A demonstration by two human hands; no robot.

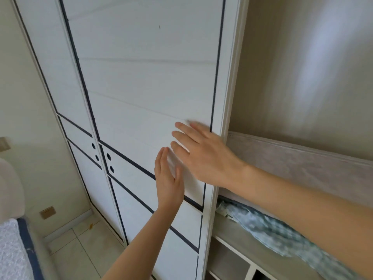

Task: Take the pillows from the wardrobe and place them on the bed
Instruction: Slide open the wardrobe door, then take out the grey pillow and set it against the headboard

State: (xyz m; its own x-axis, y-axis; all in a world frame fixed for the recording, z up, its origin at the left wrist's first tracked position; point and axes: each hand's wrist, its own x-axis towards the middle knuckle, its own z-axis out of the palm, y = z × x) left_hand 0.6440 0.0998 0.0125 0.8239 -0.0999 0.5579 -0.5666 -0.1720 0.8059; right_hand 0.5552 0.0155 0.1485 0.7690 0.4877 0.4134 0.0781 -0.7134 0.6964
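A white sliding wardrobe door (141, 77) with dark blue trim fills the middle of the view. My right hand (203, 156) lies flat on it near its right edge, fingers spread and blurred. Just below and to the left, my left hand (168, 182) also rests flat on the door, fingers together. Neither hand holds anything. To the right the wardrobe is open, and on a shelf (228, 233) lies a pale blue-green patterned pillow or bedding (272, 229), partly hidden by my right forearm. A corner of the bed (14, 249), grey with a dark blue edge, shows at the lower left.
A second white door panel (52, 63) stands to the left. Tiled floor (80, 245) runs between bed and wardrobe. A brass wall socket (47, 212) sits low on the wall. Smaller open compartments (230, 265) lie below the shelf.
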